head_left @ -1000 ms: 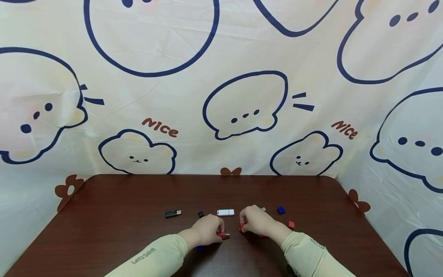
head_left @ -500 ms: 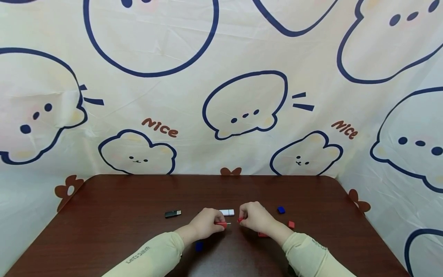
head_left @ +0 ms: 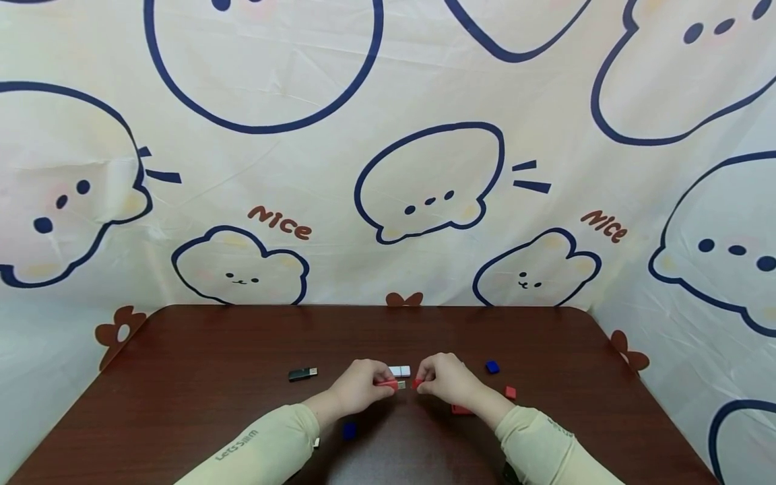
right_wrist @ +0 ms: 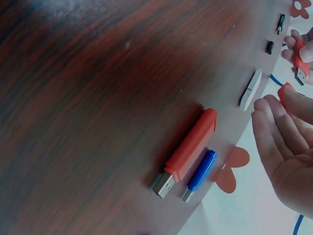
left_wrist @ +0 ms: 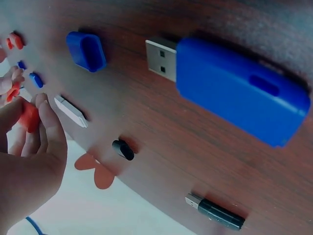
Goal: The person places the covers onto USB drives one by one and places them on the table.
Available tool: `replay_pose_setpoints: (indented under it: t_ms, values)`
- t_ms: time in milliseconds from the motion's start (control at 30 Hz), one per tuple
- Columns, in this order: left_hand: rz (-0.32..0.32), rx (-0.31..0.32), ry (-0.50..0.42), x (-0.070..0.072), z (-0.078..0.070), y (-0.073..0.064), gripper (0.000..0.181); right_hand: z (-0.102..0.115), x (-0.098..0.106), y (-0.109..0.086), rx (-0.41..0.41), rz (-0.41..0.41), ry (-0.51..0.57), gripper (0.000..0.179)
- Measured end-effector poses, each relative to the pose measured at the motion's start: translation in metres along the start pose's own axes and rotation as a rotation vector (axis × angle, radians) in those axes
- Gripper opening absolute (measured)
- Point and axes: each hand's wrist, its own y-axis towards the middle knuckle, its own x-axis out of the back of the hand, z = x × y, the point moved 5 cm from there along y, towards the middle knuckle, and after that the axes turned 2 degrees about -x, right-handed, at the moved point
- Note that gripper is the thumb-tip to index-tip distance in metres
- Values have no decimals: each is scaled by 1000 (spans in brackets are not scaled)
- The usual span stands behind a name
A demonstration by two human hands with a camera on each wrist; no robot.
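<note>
In the head view my left hand [head_left: 359, 387] pinches a red USB stick [head_left: 386, 384] between thumb and fingers, its metal plug pointing right. Facing it, my right hand [head_left: 450, 379] pinches a small red cap [head_left: 417, 383]. A short gap separates plug and cap, both raised over the table. The right wrist view shows the held stick [right_wrist: 299, 55] with its bare plug, and the cap [right_wrist: 282, 93] at the right fingertips. Just behind both hands lies a white USB stick [head_left: 400, 371].
On the brown table [head_left: 242, 350] lie a black USB stick [head_left: 302, 374], black cap [left_wrist: 123, 149], large blue stick [left_wrist: 239, 88], two blue caps [head_left: 349, 431] [head_left: 492, 367], a second red cap [head_left: 510, 392], another red stick [right_wrist: 190, 144] and a small blue stick [right_wrist: 201, 171]. A printed curtain hangs behind.
My left hand has lifted the red USB stick up and away from me. My right hand has moved slightly the same way with the cap, and the gap between them has narrowed.
</note>
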Motion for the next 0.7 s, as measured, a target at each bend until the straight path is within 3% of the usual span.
replay_pose_setpoints:
  t_ms: [367, 700]
  values:
    - [22, 65, -146, 2, 0, -3, 8, -1, -3, 0, -74, 30, 167, 11]
    - [25, 61, -140, 1, 0, -1, 7, 4, -3, 1, -99, 28, 115, 12]
